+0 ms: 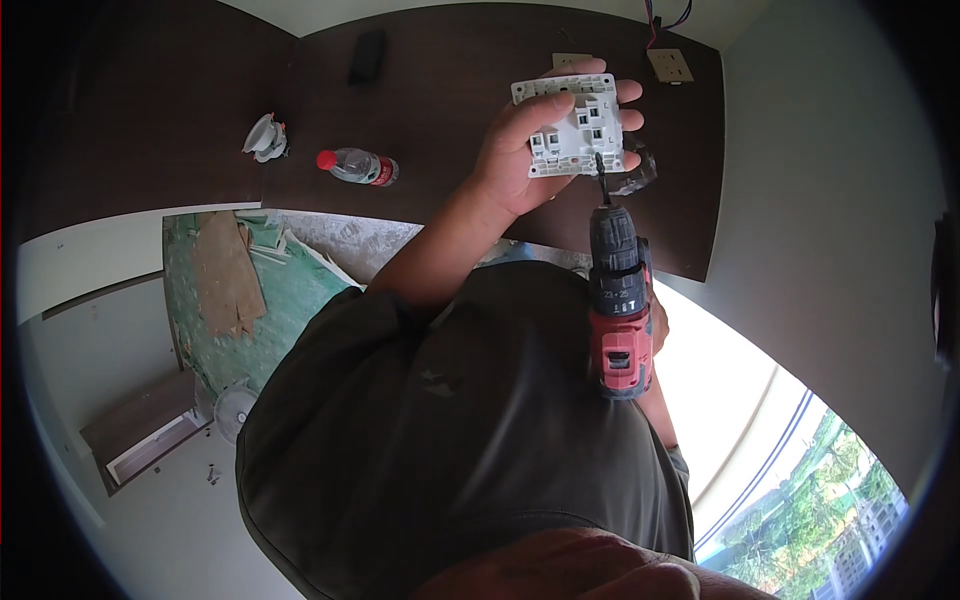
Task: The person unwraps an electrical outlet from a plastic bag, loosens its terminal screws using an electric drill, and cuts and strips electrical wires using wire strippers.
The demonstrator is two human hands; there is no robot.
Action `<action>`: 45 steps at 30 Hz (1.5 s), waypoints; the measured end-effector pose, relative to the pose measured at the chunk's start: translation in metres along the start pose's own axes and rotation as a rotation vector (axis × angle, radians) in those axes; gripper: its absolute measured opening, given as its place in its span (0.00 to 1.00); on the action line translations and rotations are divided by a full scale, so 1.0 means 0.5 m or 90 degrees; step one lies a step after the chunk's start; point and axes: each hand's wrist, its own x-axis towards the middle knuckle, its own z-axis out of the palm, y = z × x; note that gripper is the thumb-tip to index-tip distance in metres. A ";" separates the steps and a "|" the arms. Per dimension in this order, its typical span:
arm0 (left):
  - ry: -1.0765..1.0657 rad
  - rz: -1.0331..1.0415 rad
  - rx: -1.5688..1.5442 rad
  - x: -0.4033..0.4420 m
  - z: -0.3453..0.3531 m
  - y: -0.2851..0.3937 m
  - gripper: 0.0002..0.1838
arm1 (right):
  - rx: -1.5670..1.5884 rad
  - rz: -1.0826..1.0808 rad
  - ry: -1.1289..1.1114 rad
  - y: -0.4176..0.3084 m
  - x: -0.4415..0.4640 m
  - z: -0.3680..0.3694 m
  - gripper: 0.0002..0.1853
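My left hand (508, 150) holds a white wall socket plate (572, 125) with its back side facing up. The thumb presses on top and the fingers come round the far edge from below. My right hand (659, 322) is wrapped round a red and black cordless drill (620, 300), mostly hidden behind the drill body. A dark bit (603, 180) in the chuck reaches up to the plate's lower right part; its tip overlaps a terminal there, and I cannot tell how deep it sits.
On the dark brown tabletop (440, 90) lie a bottle with a red cap (358, 167), white downlights (266, 138) and a black box-like object (367, 56). A beige socket plate (669, 66) is at the back right near wires. Cardboard (228, 270) lies on the green floor covering.
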 end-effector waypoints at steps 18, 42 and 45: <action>0.024 0.005 -0.019 -0.014 0.007 -0.022 0.26 | -0.078 -0.039 -0.041 -0.033 0.039 -0.018 0.22; 0.029 0.013 -0.024 -0.025 0.002 -0.021 0.28 | -0.042 0.026 -0.034 -0.020 0.020 -0.004 0.23; 0.032 0.013 -0.016 -0.022 0.003 -0.019 0.28 | -0.002 -0.010 -0.003 -0.006 0.017 0.002 0.23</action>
